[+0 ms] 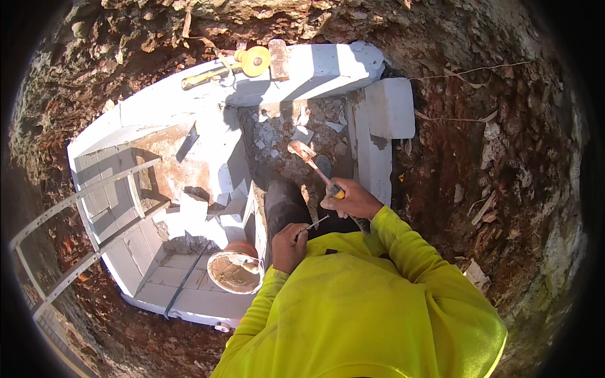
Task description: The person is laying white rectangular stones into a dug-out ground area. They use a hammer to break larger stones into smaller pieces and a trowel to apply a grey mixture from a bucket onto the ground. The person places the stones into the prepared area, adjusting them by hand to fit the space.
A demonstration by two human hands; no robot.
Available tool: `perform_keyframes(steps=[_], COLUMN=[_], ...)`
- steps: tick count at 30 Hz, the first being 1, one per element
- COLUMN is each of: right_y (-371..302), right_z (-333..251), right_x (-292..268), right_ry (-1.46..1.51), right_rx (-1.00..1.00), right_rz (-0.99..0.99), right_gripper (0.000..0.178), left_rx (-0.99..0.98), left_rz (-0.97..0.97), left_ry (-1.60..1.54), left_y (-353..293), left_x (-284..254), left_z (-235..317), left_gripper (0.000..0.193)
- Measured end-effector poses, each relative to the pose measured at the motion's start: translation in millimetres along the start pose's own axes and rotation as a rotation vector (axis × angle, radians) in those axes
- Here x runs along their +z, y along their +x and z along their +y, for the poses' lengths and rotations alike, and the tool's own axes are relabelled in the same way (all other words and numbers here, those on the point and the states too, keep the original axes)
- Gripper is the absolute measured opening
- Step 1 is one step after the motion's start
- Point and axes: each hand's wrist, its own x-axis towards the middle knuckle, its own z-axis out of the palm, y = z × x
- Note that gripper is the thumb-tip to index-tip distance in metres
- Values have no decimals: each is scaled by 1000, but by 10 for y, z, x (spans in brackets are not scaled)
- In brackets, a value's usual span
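My right hand [357, 200] is closed around the black and yellow grip of a hammer [319, 170]. Its reddish, dusty head points away from me, above the rubble-strewn floor. To the left of it, my left hand [290, 246] pinches a thin metal nail [319, 222] in front of my body. The nail slants up to the right, toward the hammer grip, and the two are apart. Both forearms are in yellow sleeves, and my dark trouser legs show beyond the hands.
White block walls [376, 154] surround me inside a rough earth pit [479, 183]. A bucket [234, 271] of mortar-like material stands at left, beside a metal ladder [94, 255]. On the far wall lie a round yellow tool [254, 61] and a brick [278, 61]. Broken pieces [302, 133] litter the floor.
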Motion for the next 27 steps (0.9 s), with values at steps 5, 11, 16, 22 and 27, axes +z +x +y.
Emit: perform_keyframes(steps=[5, 11, 16, 22, 27], right_y=[-503, -738, -610, -492, -254], right_z=[-121, -65, -43, 39, 507], right_x=[-12, 318, 920, 1376, 1426], right_ry=[203, 416, 428, 725, 957], right_rx=[-101, -325, -324, -263, -256], right_rz=[236, 592, 1182, 1608, 1840], right_gripper=[20, 21, 23, 30, 28], left_rx=[320, 497, -356, -267, 1279], left_rz=[-244, -660, -874, -1021, -1015], left_ry=[122, 3, -345, -10, 674], left_y=[667, 1581, 1860, 1697, 1565], left_x=[-191, -297, -226, 42, 400], left_z=[460, 719, 967, 1015, 1320], left_gripper=[12, 18, 25, 39, 44])
